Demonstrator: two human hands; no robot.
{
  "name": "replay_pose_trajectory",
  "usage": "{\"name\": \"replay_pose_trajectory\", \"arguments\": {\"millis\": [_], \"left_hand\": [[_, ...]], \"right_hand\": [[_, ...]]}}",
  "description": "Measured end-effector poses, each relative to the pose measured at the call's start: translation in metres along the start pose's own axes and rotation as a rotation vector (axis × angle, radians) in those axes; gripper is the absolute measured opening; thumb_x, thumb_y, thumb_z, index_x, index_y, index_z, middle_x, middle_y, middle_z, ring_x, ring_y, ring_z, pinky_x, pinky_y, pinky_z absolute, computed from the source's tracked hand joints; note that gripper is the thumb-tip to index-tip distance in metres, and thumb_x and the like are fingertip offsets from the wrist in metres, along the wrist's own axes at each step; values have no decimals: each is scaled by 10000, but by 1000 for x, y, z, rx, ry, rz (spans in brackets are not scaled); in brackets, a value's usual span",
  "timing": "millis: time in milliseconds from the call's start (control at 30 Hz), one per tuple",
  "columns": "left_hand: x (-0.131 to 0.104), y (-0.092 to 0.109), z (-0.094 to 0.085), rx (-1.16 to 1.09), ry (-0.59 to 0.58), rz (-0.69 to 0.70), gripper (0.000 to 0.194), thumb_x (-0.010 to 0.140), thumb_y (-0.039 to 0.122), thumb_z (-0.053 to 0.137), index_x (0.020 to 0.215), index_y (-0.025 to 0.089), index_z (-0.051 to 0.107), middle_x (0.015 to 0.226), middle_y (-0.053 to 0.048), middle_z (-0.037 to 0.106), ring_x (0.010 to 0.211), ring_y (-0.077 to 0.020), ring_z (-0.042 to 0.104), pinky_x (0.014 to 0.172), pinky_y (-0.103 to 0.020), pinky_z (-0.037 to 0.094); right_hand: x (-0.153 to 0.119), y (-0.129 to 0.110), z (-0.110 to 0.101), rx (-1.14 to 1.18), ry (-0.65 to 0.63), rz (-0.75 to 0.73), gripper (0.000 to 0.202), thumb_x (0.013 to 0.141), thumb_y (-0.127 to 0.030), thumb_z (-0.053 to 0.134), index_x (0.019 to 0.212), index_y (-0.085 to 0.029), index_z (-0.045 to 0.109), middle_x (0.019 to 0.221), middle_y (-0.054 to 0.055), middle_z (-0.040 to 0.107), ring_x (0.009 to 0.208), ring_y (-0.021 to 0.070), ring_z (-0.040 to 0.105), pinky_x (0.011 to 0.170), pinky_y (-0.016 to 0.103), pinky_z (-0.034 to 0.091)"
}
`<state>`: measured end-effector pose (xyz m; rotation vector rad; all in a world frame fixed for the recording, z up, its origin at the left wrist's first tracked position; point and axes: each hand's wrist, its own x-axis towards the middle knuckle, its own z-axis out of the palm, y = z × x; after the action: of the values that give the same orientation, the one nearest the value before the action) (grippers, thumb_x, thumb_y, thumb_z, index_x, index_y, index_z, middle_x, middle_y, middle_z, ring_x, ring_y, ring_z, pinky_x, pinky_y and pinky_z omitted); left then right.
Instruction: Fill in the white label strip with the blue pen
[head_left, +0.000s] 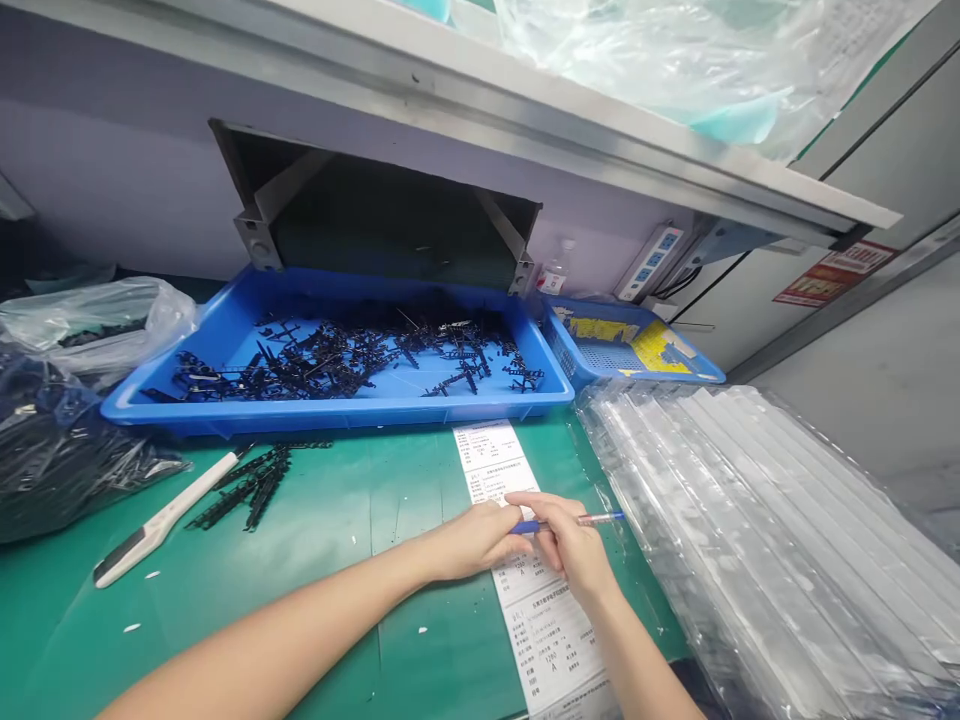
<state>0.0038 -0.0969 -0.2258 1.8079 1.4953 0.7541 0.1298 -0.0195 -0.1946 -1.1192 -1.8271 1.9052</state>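
A strip of printed white labels (pixel 553 640) runs from the tray's front edge toward me on the green table. Above it, both hands meet at a blue pen (pixel 604 518) lying roughly level. My right hand (pixel 574 540) is closed around the pen's middle, its clear barrel and blue end sticking out to the right. From the left, my left hand (pixel 476 540) is closed at the pen's other blue end, with its fingertips partly hidden. The hands nearly touch and cover part of the labels.
Behind is a blue tray (pixel 337 410) of black plastic parts. Left lie a white-handled tool (pixel 169 515), loose black parts (pixel 259 485) and plastic bags (pixel 67 430). A blue basket (pixel 645 376) and stacked clear plastic trays (pixel 765 530) stand right. A metal-edged shelf (pixel 450 90) overhangs.
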Motion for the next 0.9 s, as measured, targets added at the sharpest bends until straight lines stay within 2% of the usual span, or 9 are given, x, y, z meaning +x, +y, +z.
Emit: {"name": "replay_pose_trajectory", "arguments": {"millis": [100, 233, 300, 367, 467, 533, 633, 767, 900], "left_hand": [[2, -3, -2, -24, -34, 10, 271, 844, 410, 383, 702, 182, 415, 688, -23, 504, 642, -160, 478, 592, -247, 375], [2, -4, -2, -67, -33, -9, 289, 837, 435, 367, 681, 192, 345, 627, 0, 415, 590, -154, 415, 544, -251, 320], [2, -2, -1, -88, -23, -15, 291, 844, 439, 329, 685, 196, 321, 626, 4, 395, 589, -154, 399, 550, -258, 309], [2, 0, -1, -110, -12, -12, 298, 857, 442, 274, 692, 197, 313, 639, 4, 393, 600, -153, 395, 567, -263, 311], [0, 3, -2, -150, -3, 16, 350, 864, 474, 182, 699, 196, 317, 653, 4, 388, 622, -149, 394, 602, -264, 329], [-2, 4, -4, -182, -4, 37, 387, 860, 495, 129, 701, 196, 316, 651, 7, 376, 620, -143, 387, 606, -255, 339], [-4, 6, -6, -209, -3, 49, 386, 846, 517, 154, 687, 198, 303, 641, 7, 364, 615, -144, 379, 602, -255, 340], [-3, 9, -4, -213, 15, -71, 293, 825, 452, 258, 672, 202, 273, 639, 2, 368, 610, -156, 386, 583, -265, 314], [0, 8, 1, -238, 69, -224, 240, 825, 401, 255, 683, 209, 240, 643, 2, 377, 601, -159, 387, 550, -262, 288]], "right_hand": [[-23, -13, -13, 133, 126, -149, 274, 668, -301, 493, 709, -118, 693, 264, -61, 305, 237, 62, 206, 281, 199, 120], [-64, -53, -33, 237, 408, -699, 238, 699, -158, 488, 812, -131, 696, 293, -38, 380, 259, 82, 331, 285, 202, 197], [-67, -63, -29, 157, 421, -744, 255, 777, -167, 463, 954, -155, 645, 392, -25, 482, 310, 95, 418, 305, 197, 282], [-52, -57, -17, 6, 417, -717, 268, 844, -245, 431, 1080, -215, 555, 723, 39, 642, 412, 115, 517, 344, 217, 357], [-6, -31, -1, -394, 415, -630, 242, 847, -277, 433, 1063, -197, 507, 929, 73, 602, 531, 127, 542, 451, 255, 418], [23, -12, 4, -617, 455, -760, 188, 832, -294, 442, 964, -178, 506, 918, 77, 554, 649, 154, 538, 589, 303, 447], [48, 6, 6, -748, 628, -861, 142, 841, -326, 426, 826, -187, 446, 837, 58, 451, 732, 187, 493, 624, 323, 420], [55, 16, 7, -750, 821, -849, 176, 860, -347, 414, 776, -207, 350, 801, 50, 367, 787, 225, 433, 604, 328, 368], [57, 20, 7, -779, 903, -880, 188, 858, -335, 440, 781, -212, 319, 808, 52, 347, 758, 218, 405, 574, 308, 333]]}}
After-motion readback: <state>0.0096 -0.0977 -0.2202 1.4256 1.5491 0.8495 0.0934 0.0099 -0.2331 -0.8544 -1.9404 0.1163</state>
